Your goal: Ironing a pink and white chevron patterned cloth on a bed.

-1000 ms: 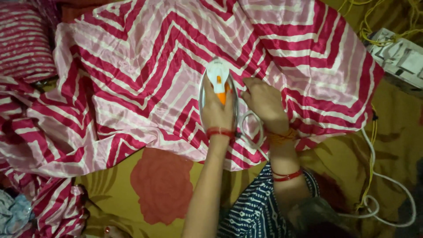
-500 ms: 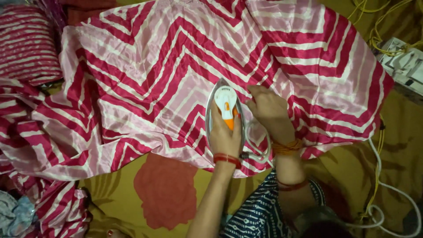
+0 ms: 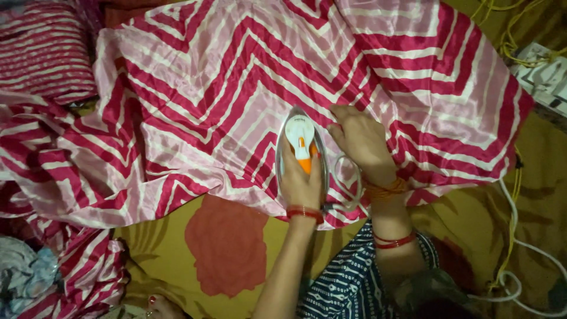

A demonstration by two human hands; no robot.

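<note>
A white iron (image 3: 297, 137) with an orange handle stripe rests flat on a pink and red chevron-striped satin cloth (image 3: 224, 94). My left hand (image 3: 300, 184) is closed around the back of the iron's handle. My right hand (image 3: 361, 140) lies just right of the iron, fingers pressed on the cloth. Both wrists wear red and orange bangles. The cloth is spread over an olive sheet with a big red flower (image 3: 227, 245), and its near hem lies just past my left wrist.
A white cord (image 3: 511, 236) loops from the iron across the sheet at the right. A white power strip (image 3: 546, 77) sits at the upper right among yellow wires. More striped cloth is folded at the upper left (image 3: 47, 56) and bunched at the lower left (image 3: 88, 272).
The iron has slid back over the cloth toward me and the near hem, my left hand holding it throughout. My right hand moved back alongside it, still on the cloth.
</note>
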